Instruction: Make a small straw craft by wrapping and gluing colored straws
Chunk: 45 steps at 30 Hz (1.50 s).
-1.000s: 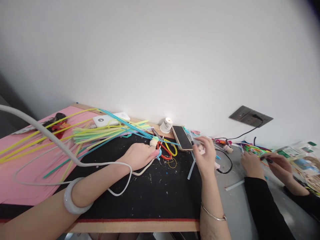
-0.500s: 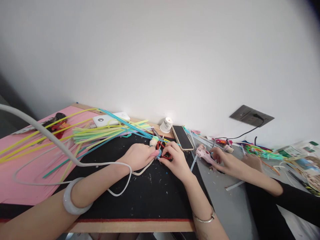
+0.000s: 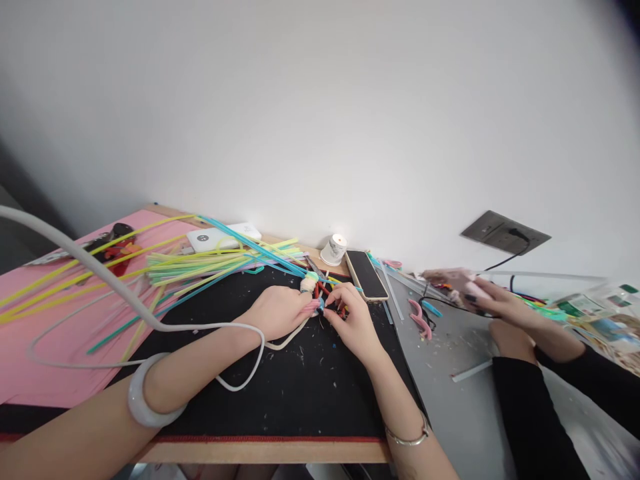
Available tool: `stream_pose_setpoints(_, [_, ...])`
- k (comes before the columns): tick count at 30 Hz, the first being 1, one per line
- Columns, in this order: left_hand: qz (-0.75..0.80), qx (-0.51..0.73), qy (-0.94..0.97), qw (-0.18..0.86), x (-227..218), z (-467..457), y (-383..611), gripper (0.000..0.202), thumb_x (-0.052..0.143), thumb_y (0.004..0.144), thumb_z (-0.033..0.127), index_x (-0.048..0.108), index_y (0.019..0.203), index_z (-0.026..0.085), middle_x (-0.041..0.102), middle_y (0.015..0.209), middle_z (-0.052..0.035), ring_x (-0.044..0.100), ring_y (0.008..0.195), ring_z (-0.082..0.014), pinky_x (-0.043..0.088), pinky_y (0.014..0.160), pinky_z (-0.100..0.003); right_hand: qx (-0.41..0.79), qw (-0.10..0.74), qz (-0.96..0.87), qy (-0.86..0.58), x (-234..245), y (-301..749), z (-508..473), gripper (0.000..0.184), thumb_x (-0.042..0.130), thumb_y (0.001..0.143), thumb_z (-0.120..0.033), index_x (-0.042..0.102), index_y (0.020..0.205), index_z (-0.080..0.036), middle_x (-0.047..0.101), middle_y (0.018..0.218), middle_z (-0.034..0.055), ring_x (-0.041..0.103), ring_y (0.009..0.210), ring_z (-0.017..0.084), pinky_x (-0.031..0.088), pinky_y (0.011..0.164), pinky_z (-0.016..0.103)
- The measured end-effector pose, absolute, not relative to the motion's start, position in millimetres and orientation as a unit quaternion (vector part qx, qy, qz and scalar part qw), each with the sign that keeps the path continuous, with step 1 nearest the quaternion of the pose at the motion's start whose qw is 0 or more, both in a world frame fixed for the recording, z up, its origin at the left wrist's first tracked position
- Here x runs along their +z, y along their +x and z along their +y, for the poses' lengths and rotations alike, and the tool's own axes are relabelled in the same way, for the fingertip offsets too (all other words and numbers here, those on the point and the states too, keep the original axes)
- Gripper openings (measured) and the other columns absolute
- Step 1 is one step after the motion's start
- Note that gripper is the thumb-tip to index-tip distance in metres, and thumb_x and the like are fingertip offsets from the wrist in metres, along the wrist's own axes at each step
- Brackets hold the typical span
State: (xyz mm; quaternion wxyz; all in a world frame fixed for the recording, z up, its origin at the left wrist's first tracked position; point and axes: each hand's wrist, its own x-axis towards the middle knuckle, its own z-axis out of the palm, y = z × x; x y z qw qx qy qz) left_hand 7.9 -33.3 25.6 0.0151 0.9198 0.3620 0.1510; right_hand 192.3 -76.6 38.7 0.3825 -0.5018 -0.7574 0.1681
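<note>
My left hand (image 3: 277,313) is closed on a small pink pipe-cleaner piece (image 3: 311,306) over the black mat (image 3: 280,407). At its right end the piece has a blue part (image 3: 321,305). The thumb and fingertips of my right hand (image 3: 353,317) pinch at that blue end, close to my left fingers. A small dark bit shows at the fingertips, too small to name. Just beyond my left hand stands a fuzzy cream and green piece (image 3: 309,283). Red-handled pliers (image 3: 321,289) lie behind my hands, partly hidden.
Yellow, green and blue pipe cleaners (image 3: 215,265) lie at the left on pink sheeting (image 3: 60,333). A white cable (image 3: 165,328) crosses above my left forearm. A paper cup (image 3: 333,250) and phone (image 3: 367,275) stand near the wall. At right, a co-worker's hand (image 3: 500,303) holds a blurred pink glue gun (image 3: 447,277).
My hands stay at the same spot, with my right fingertips slightly shifted at the blue end. The co-worker has lifted the glue gun off the grey table and moved it right.
</note>
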Motion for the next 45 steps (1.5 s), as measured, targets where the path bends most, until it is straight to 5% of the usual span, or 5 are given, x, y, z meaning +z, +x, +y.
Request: stream_pose_setpoints(45, [0.277, 0.205, 0.939, -0.027, 25.0, -34.5, 8.5, 0.03, 0.034, 0.096, 0.033, 0.056, 0.081, 0.019, 0.063, 0.079, -0.0031, 0.057, 0.072, -0.0192, 0.04, 0.063, -0.033, 0.294, 0.404, -0.672, -0.547, 31.1, 203.3, -70.7, 0.006, 0.061, 0.076, -0.019, 0.057, 0.081, -0.019, 0.052, 0.077, -0.0007, 0.046, 0.065, 0.014, 0.036, 0.058, 0.026])
